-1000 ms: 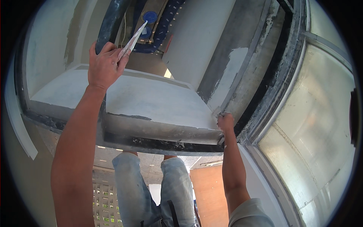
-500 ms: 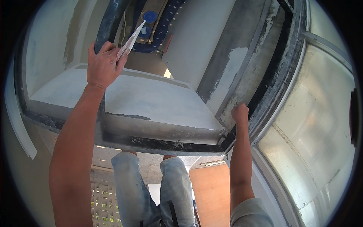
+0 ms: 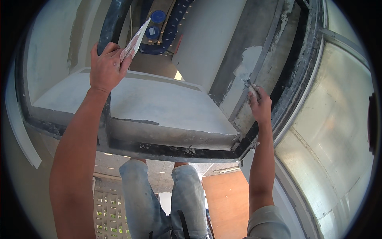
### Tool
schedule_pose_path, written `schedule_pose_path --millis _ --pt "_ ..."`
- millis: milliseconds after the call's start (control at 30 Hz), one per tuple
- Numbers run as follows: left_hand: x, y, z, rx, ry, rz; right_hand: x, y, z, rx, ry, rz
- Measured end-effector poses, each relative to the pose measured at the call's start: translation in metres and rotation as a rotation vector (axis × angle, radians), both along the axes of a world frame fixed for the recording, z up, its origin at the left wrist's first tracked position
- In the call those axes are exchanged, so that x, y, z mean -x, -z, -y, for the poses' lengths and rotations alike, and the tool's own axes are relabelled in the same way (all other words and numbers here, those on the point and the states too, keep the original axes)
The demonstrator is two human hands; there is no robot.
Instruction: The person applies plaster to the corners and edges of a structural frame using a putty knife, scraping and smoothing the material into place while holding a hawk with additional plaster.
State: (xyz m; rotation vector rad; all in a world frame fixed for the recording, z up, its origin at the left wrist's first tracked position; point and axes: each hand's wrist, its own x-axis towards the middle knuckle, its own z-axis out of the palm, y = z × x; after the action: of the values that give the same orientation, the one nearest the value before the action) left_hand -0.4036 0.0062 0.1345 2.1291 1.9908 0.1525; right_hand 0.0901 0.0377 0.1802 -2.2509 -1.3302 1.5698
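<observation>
My left hand [image 3: 106, 68] is raised at upper left, its fingers wrapped round a dark metal post [image 3: 114, 24]. Between its thumb and fingers it also grips a thin flat board [image 3: 137, 40], seen nearly edge-on and smeared white and pinkish. At right, my right hand [image 3: 260, 106] is closed on the handle of a putty knife [image 3: 250, 84]. The knife's blade appears to meet a patch of white putty [image 3: 252, 57] on the grey wall face. Most of the handle is hidden in the fingers.
A white-coated ledge [image 3: 167, 103] lies between my arms, behind a dark metal rail [image 3: 175, 150]. Two blue round lids [image 3: 157, 16] show far below. A frosted pane [image 3: 330, 127] stands at right. Below are my legs [image 3: 137, 191] and an orange-brown panel [image 3: 227, 203].
My right hand has moved up and slightly right from the corner of the frame, and the putty knife now shows at the white patch. My left hand has barely shifted, keeping its grip.
</observation>
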Motion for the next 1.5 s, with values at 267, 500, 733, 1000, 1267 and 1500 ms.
schedule_pose_path --millis 267,500,733,1000,1267,1500 --pt "-0.009 0.006 -0.005 -0.065 0.032 -0.048 -0.091 -0.043 -0.021 -0.948 -0.552 0.733" --pt "-0.021 -0.001 0.000 -0.249 0.276 -0.170 -0.114 0.009 -0.081 -1.108 -0.832 0.661" --pt "-0.188 0.058 0.030 0.423 0.221 0.620 -0.131 0.030 -0.079 -1.177 -0.723 0.564" --pt "-0.361 0.235 0.021 0.951 0.471 0.312 -0.120 0.036 -0.078 -1.162 -0.490 0.495" --pt "-0.453 0.302 0.038 1.221 0.524 0.316 -0.131 0.039 -0.082 -1.217 -0.524 0.605" --pt "-0.427 0.200 -0.004 1.595 0.552 0.522 -0.135 0.037 -0.080 -1.116 -0.452 0.549"
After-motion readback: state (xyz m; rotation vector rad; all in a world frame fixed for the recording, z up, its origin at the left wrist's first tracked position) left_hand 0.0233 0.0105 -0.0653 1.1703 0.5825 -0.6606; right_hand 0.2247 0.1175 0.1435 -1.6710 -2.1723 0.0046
